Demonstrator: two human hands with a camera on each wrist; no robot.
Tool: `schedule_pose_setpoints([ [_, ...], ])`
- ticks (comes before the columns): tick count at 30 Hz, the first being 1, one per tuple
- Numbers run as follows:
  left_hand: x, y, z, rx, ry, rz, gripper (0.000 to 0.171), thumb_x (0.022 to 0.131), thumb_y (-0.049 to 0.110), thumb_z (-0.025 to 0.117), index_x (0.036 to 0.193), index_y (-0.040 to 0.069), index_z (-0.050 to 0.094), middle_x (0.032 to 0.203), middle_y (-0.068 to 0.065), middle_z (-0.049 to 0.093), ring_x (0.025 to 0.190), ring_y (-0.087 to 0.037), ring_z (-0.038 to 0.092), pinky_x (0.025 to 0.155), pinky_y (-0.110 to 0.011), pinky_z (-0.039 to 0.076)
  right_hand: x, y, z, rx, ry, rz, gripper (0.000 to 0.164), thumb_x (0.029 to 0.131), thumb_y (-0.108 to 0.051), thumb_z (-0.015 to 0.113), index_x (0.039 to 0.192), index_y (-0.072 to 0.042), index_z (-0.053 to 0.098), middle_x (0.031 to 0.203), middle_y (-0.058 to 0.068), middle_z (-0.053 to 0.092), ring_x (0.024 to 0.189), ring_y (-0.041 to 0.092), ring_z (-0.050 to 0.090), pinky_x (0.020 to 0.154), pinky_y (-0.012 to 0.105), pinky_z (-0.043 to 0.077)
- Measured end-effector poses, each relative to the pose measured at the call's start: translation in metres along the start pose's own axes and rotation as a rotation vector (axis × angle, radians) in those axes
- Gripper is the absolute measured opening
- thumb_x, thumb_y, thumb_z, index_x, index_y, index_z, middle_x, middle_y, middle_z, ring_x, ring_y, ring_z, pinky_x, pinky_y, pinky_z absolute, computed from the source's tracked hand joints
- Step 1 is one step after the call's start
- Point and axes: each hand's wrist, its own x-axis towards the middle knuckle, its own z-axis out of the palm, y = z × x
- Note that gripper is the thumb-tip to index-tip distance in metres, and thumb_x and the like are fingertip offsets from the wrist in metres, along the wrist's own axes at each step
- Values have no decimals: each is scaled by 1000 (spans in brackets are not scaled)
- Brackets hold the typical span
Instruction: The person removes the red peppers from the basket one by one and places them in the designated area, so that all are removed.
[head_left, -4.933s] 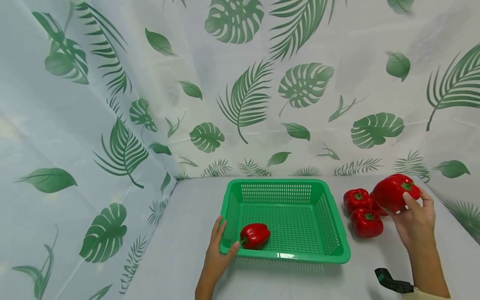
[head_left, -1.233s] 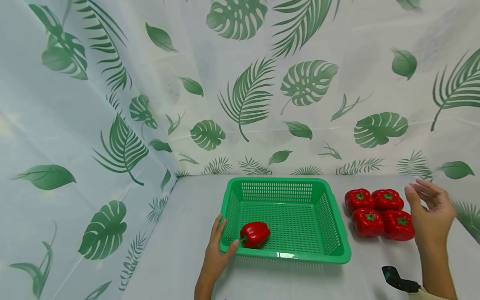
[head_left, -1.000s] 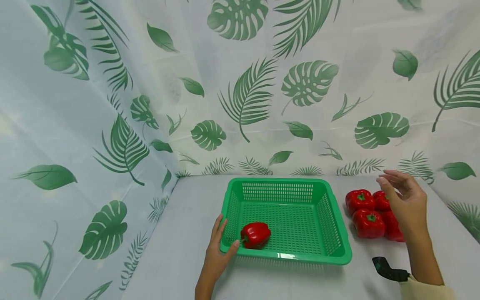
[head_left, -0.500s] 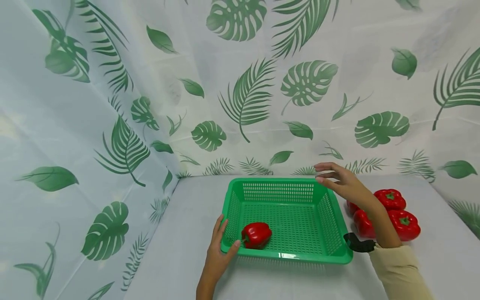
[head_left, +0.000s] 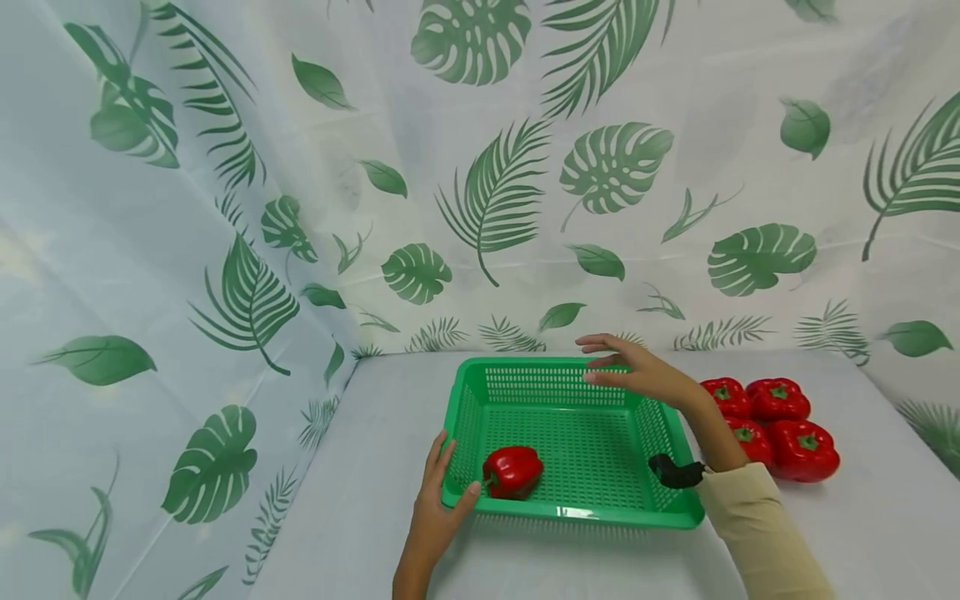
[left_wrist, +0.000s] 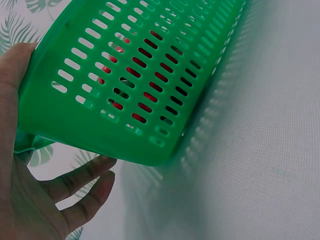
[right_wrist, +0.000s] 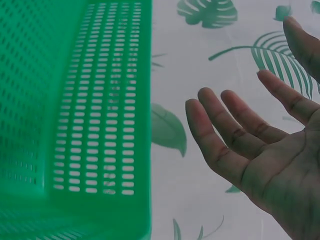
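Observation:
A green plastic basket [head_left: 592, 514] with slotted walls stands in the middle of the table. One red bell pepper [head_left: 513, 472] lies on its side in the basket's front left corner; its red shows through the slots in the left wrist view. My left hand [head_left: 435, 508] holds that corner, thumb at the front rim and fingers along the left side. Over the back right part of the basket is my right hand [head_left: 637, 371], holding nothing. Its fingers [right_wrist: 227, 125] are spread and gently bent in the right wrist view, beside the basket's rim.
Several red bell peppers [head_left: 804, 450] stand grouped on the table right of the basket, stems up, partly hidden by the right forearm. A black wrist device [head_left: 675, 472] sits at the right cuff. Leaf-printed cloth [head_left: 495, 208] hangs behind and at the left.
Earlier my right hand held a bell pepper, then let it go among the group on the right. Since then, empty, it has swung left over the basket. My left hand has stayed put.

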Motion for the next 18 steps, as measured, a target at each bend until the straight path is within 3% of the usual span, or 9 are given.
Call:
schedule_pose_setpoints([
  [7, 1, 0, 0, 4, 0, 0, 69, 93, 29, 66, 152, 13, 35, 164, 4, 18, 150, -27, 22, 111, -60, 32, 20, -8, 8, -15, -67, 6, 62, 92, -26, 68, 147, -17, 40, 149, 18, 43, 131, 47, 46, 97, 55, 49],
  [13, 1, -2, 1, 13, 4, 5, 68, 93, 29, 66, 152, 14, 35, 164, 4, 18, 150, -27, 22, 111, -61, 32, 33, -10, 20, 80, -231, 93, 69, 93, -25, 67, 151, -13, 33, 153, 23, 34, 134, 47, 43, 94, 47, 53],
  [18, -2, -1, 0, -2, -2, -17, 70, 93, 34, 66, 153, 16, 34, 164, 6, 17, 150, -26, 20, 112, -61, 30, 40, -10, 35, 98, -315, 167, 70, 92, -27, 69, 151, -12, 34, 153, 24, 33, 134, 46, 44, 89, 43, 56],
])
